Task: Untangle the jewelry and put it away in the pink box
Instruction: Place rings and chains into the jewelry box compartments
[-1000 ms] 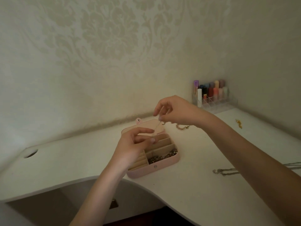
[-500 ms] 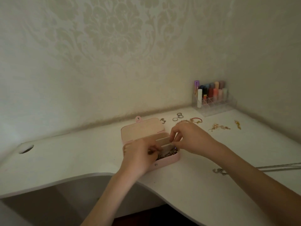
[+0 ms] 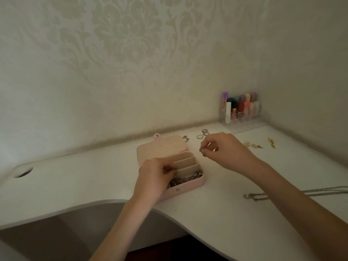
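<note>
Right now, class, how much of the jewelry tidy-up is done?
Done: silver chain fills the pink box's front slot. In hand: left hand works inside the box; right hand pinches something tiny. Left: rings, gold pieces and a long necklace on the desk.

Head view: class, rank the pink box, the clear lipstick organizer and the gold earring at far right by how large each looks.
1. pink box, lid open.
2. clear lipstick organizer; it sits farther from the camera, so the gap may be overstated.
3. gold earring, clearly smallest.
</note>
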A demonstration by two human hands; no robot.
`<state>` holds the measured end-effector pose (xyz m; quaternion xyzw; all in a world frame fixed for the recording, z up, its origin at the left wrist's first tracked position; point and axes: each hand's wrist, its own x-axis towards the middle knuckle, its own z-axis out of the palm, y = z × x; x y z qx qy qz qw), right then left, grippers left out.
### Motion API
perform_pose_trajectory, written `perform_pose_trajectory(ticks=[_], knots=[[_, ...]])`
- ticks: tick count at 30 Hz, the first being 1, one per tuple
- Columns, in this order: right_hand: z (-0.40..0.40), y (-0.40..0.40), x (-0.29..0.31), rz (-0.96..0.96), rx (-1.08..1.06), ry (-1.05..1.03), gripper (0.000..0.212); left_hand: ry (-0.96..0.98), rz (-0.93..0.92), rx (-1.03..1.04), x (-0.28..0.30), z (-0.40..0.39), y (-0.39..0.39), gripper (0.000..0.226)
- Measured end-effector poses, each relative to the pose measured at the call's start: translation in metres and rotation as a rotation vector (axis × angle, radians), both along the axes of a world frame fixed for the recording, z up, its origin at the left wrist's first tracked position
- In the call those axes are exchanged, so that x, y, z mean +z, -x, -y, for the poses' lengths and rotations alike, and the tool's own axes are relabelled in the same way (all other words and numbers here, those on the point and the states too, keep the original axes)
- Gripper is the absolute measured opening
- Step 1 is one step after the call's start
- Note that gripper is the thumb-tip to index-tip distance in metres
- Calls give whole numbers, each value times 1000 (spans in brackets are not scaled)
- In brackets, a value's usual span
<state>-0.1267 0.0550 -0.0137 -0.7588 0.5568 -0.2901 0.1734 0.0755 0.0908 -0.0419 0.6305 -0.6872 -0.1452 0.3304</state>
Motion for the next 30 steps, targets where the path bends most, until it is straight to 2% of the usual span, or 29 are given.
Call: perform_pose_trajectory(ticks=[3,8,13,16,19,24,27,30], knots=[[2,7,2,71,-34,-9,8,53,-11,-26,-1,-4,2,17],[-11,34,0,172,-126,-31,9,66,126,-9,3,-11,7,12],[-30,89,-12,178,-273,-32,14,136,92,-23,16,-17,27,11],[-45,131,-24,156,-430,18,18,177,4,-147,13,-15,55,10],[-67,166,-35,77,-600,66,20,156,25,-291,6,-18,86,14],[-103,204,-59,-60,-708,91,33,99,36,-518,-10,-26,139,16],[-116,211,-70,-138,-766,112,35,60,110,-675,-21,-25,161,26],[-117,214,-77,-131,-770,171,33,20,244,-880,-29,-26,170,42]])
